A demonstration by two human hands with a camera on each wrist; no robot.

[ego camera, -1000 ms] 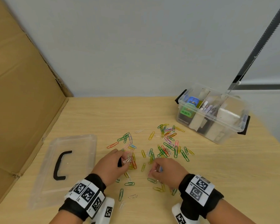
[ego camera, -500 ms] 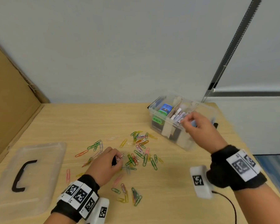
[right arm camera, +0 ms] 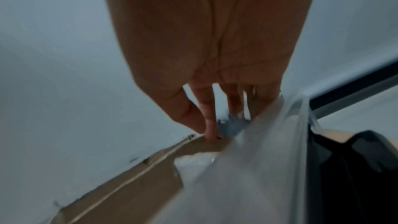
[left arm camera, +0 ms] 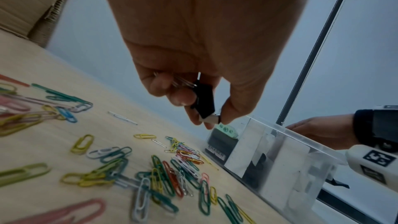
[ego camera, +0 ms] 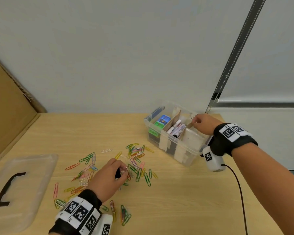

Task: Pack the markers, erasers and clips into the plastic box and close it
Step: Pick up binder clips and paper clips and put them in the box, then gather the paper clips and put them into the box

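Observation:
Several coloured paper clips (ego camera: 134,160) lie scattered mid-table. My left hand (ego camera: 121,172) hovers over them, its curled fingers holding a black binder clip (left arm camera: 204,103) and a few silver paper clips (left arm camera: 183,81). The clear plastic box (ego camera: 176,146) stands open at the right, split by cardboard dividers. It holds erasers (ego camera: 163,120) on the left and markers (ego camera: 176,128) in the middle. My right hand (ego camera: 196,122) reaches into its right compartment, fingers pointing down. In the blurred right wrist view, blue clips (right arm camera: 232,125) show at the fingertips (right arm camera: 210,130).
The clear lid (ego camera: 32,175) with a black handle (ego camera: 7,189) lies flat at the left front. A cardboard wall (ego camera: 7,116) borders the table's left side. A black cable (ego camera: 238,184) trails from my right wrist. The table ends just right of the box.
My right hand left the clip pile and moved up and right into the box's right compartment. My left hand stayed over the pile, still holding the binder clip.

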